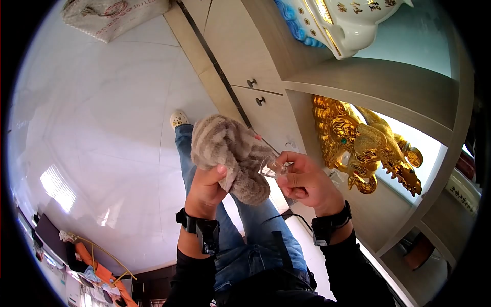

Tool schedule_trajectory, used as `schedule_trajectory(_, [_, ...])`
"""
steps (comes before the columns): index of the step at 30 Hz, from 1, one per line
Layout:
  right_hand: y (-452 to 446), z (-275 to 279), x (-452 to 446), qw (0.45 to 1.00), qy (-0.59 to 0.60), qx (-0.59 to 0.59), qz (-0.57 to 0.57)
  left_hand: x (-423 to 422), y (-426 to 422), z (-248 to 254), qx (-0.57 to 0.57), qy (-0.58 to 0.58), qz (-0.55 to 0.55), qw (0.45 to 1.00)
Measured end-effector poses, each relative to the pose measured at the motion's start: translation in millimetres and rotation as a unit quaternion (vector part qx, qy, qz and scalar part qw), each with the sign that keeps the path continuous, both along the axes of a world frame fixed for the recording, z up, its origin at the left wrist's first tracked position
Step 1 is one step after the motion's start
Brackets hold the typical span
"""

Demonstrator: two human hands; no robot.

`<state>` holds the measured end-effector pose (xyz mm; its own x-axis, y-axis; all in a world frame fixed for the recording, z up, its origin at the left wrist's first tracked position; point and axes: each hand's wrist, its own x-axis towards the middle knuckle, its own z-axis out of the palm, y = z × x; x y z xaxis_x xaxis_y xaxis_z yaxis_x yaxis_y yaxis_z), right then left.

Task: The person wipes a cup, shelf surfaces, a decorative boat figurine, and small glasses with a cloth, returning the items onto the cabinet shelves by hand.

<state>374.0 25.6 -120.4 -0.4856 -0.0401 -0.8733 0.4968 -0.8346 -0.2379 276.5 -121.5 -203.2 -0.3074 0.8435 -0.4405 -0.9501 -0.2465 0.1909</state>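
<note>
A fluffy grey-brown striped cloth (220,140) is bunched up in my left hand (205,188), its thumb pressed on top and its other fingers mostly hidden beneath. My right hand (307,180) pinches a small clear glass (272,167) between thumb and fingers. The glass lies tilted against the right side of the cloth, and its far end is partly lost against the fabric. Both hands are in front of my body, above my legs.
To the right stands a cabinet with dark knobs (260,101) and open shelves. A golden figurine (365,143) and a white ship-shaped ornament (348,23) sit on them. A woven bag (115,15) is on the glossy tiled floor (102,112). An orange-draped chair (102,271) stands lower left.
</note>
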Motion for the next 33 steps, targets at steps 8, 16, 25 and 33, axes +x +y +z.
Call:
schedule_trajectory(8, [-20.3, -6.0, -2.7, 0.826, 0.023, 0.512, 0.232, -0.8, 7.0, 16.2, -0.062, 0.064, -0.028, 0.996])
schedule_trajectory(16, [-30.4, -5.4, -3.6, 0.677, 0.099, 0.651, 0.329, 10.3, 7.8, 25.5, -0.171, 0.349, -0.057, 0.92])
schedule_trajectory(25, [-37.1, -29.8, 16.7, 0.556, 0.21, 0.722, 0.354, 6.6, 18.7, 17.1, -0.217, 0.231, -0.104, 0.943])
schedule_trajectory(33, [-32.1, -35.4, 26.8, 0.953, 0.038, 0.285, 0.09, 27.2, 6.6, 14.1, -0.279, 0.409, -0.132, 0.859])
